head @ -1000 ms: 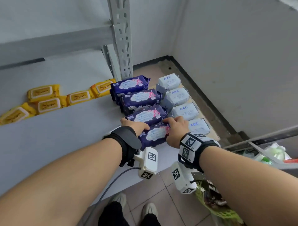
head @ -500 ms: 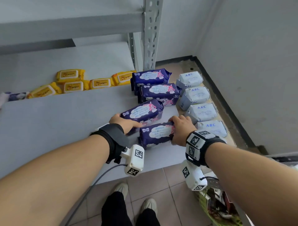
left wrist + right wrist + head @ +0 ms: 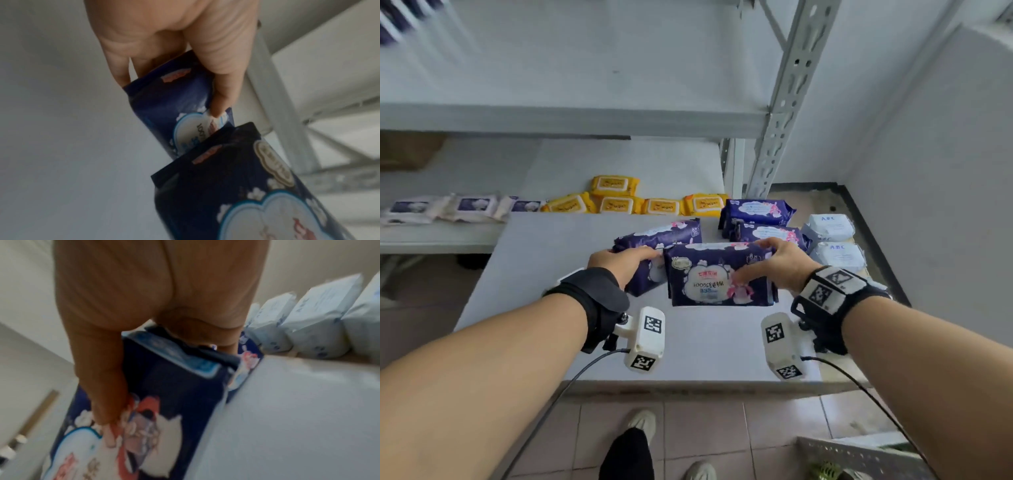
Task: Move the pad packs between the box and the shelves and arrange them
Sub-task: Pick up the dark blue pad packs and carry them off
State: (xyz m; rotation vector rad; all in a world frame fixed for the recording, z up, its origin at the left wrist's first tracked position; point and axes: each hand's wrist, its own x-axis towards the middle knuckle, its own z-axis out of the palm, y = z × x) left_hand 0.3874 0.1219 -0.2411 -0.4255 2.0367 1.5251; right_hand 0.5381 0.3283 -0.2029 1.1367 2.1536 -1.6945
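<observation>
Each of my hands holds one dark blue pad pack above the grey shelf board (image 3: 551, 291). My left hand (image 3: 625, 262) grips the far pack (image 3: 661, 236) (image 3: 164, 104), thumb on its front and fingers behind. My right hand (image 3: 774, 263) grips the nearer pack (image 3: 709, 277) (image 3: 174, 386) at its right end, lifted and turned face-up. In the left wrist view the nearer pack (image 3: 236, 186) overlaps the far one. Two more dark blue packs (image 3: 756, 212) lie at the back right beside white ABC packs (image 3: 832, 226) (image 3: 308, 324).
Yellow wipes packs (image 3: 619, 202) and pale packs (image 3: 472, 205) line the back of the shelf. A perforated upright post (image 3: 780, 113) stands at the back right with an upper shelf (image 3: 568, 118) above. A wall closes the right side; tiled floor and my shoes lie below.
Both hands have lifted their dark blue packs off the row and drawn them toward me and left. My head has tilted up, showing more of the upper shelf.
</observation>
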